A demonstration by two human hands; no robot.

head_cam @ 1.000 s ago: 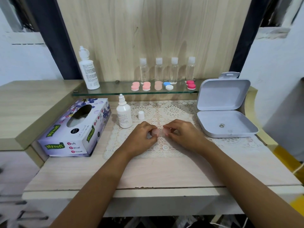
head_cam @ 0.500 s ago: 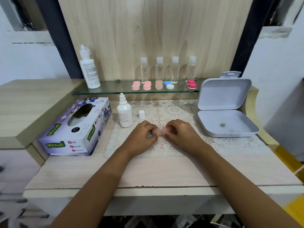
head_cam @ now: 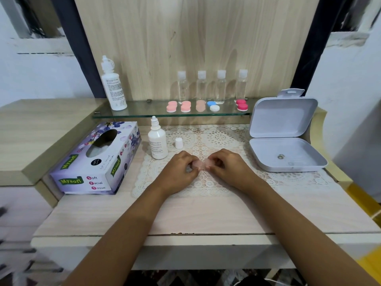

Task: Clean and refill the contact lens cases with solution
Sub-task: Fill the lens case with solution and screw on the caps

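Observation:
A pale pink contact lens case [head_cam: 201, 164] rests on the lace mat [head_cam: 218, 141] between my hands. My left hand [head_cam: 179, 169] grips its left end and my right hand [head_cam: 228, 168] grips its right end; fingers hide most of it. A small white solution bottle [head_cam: 157, 142] stands uncapped just left of my left hand, its white cap [head_cam: 179, 143] beside it. Several more lens cases sit on the glass shelf [head_cam: 144, 112]: pink ones [head_cam: 178, 106], a peach one [head_cam: 200, 105], a blue and white one [head_cam: 213, 106], a red one [head_cam: 242, 105].
A purple tissue box [head_cam: 97, 162] lies at the left. An open white hinged box [head_cam: 284, 139] sits at the right. On the shelf stand a tall white bottle [head_cam: 113, 87] and several clear bottles [head_cam: 210, 87]. The desk's front edge [head_cam: 185, 234] is near me.
Both hands stay on the pink case with only slight finger movement; the view has shifted a little.

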